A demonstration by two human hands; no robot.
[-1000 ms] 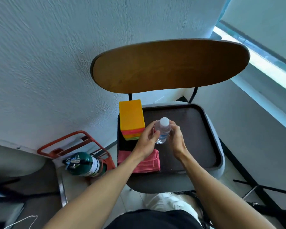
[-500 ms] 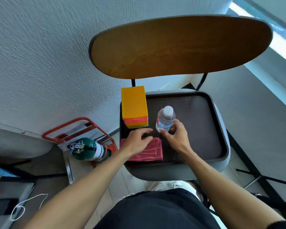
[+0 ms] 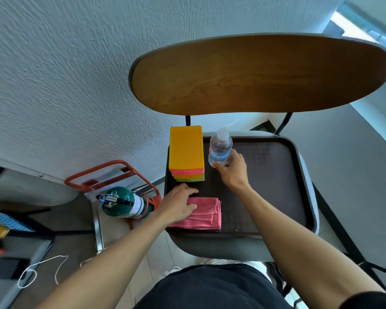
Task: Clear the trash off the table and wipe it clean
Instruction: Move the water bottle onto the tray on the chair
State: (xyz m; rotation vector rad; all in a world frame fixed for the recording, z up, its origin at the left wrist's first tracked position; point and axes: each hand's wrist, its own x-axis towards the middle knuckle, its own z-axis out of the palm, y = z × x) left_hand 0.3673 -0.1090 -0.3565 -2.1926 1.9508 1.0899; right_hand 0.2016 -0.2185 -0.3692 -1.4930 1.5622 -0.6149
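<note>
- The left hand point(image 3: 178, 206) is lying on the near-left of the tray point(image 3: 276, 175), its fingers spread fairly flat over the left edge of the pink cloth point(image 3: 204, 212); the thumb is lying on the fabric, and the hand is pressing rather than pinching it.
- The cloth is sitting folded at the tray's near-left corner, its long axis running left to right, so most of it is stretching away to the right of those fingers.
- Just beyond the left hand, the sponge stack point(image 3: 186, 152) is standing at the tray's far-left, apart from the fingers.
- A few pale crumbs point(image 3: 228, 204) are lying on the tray just right of the cloth, between the two forearms.
- The bottle point(image 3: 220, 150) is standing upright just right of the stack, cap pointing away from the person.
- The right hand point(image 3: 233, 172) is curling round the bottle's lower part from the near-right side, thumb at its base.
- Likely judgement: the left hand is the nearer one for taking up the cloth and wiping rightward, while the right is placed to carry the bottle clear.
</note>
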